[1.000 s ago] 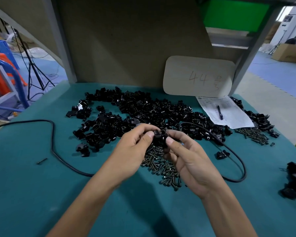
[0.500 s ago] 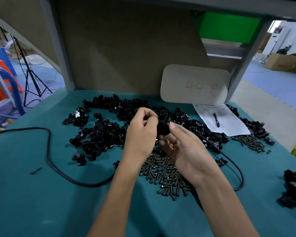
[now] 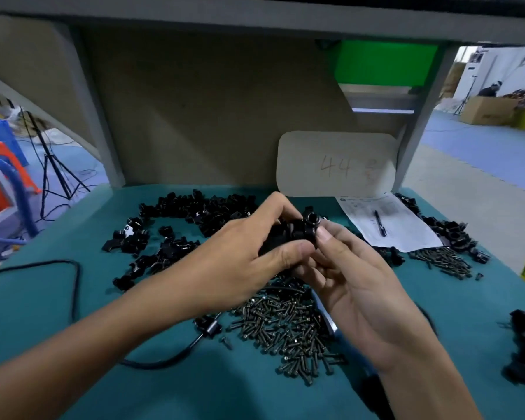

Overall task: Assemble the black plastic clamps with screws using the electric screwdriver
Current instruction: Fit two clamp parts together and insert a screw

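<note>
Both hands grip one black clamp (image 3: 304,228) above the middle of the table (image 3: 58,328).
The left hand (image 3: 255,256) curls its fingers and thumb round it, and the right hand (image 3: 355,280) pinches its right end. Below lies a heap of screws (image 3: 285,328) toward the near edge. Loose clamps (image 3: 194,212) spread toward the far edge, and a paper sheet (image 3: 406,228) lies near the far right corner.

Beige card marked 44 (image 3: 335,163) standing at the back of the teal table (image 3: 37,301), printed sheet (image 3: 406,228) just below it, pen (image 3: 380,223) on the sheet, green panel (image 3: 385,63) above the card, tripod (image 3: 55,174) far left of it.
</note>
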`<move>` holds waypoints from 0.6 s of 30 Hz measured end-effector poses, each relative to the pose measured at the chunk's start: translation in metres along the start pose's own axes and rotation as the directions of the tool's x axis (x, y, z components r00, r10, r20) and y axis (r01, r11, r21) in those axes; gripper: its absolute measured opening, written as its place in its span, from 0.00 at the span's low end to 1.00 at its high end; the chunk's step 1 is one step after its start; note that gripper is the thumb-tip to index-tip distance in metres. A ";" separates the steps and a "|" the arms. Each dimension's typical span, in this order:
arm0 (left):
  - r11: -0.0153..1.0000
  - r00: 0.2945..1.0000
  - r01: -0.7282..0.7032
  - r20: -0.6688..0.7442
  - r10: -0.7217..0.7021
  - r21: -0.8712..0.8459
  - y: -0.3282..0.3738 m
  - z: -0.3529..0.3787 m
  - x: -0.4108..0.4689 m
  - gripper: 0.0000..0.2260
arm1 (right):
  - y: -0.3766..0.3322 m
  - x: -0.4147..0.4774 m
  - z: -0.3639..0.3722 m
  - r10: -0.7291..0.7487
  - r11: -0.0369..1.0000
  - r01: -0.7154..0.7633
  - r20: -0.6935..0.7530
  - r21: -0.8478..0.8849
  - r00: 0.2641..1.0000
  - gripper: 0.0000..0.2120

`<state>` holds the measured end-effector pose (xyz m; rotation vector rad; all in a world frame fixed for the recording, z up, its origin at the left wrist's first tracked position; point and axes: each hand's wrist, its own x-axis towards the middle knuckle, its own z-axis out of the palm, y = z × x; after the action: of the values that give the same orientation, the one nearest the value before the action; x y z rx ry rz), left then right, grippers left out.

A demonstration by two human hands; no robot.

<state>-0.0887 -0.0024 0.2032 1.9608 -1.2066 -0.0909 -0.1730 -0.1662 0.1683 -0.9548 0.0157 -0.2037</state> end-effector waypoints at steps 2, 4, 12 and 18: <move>1.000 1.000 0.005 -0.025 -0.005 -0.025 0.001 -0.003 -0.010 0.12 | 0.003 -0.004 0.004 0.014 1.000 -0.014 0.038 0.005 0.999 0.11; 0.999 0.999 -0.003 -0.047 0.001 -0.052 0.001 -0.003 -0.020 0.13 | 0.007 -0.008 0.008 0.027 1.000 -0.028 0.083 0.013 0.996 0.07; 0.938 0.990 -0.070 -0.136 0.025 -0.339 0.006 -0.008 -0.039 0.20 | 0.009 -0.012 0.027 0.088 0.989 -0.107 0.177 0.098 0.980 0.14; 0.910 0.992 -0.080 -0.121 0.033 -0.407 0.010 -0.013 -0.041 0.20 | 0.005 -0.016 0.036 0.107 0.990 -0.123 0.191 0.075 0.976 0.13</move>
<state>-0.1126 0.0350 0.2046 1.5409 -1.0694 -0.1877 -0.1845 -0.1316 0.1839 -0.8808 -0.1096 -0.0073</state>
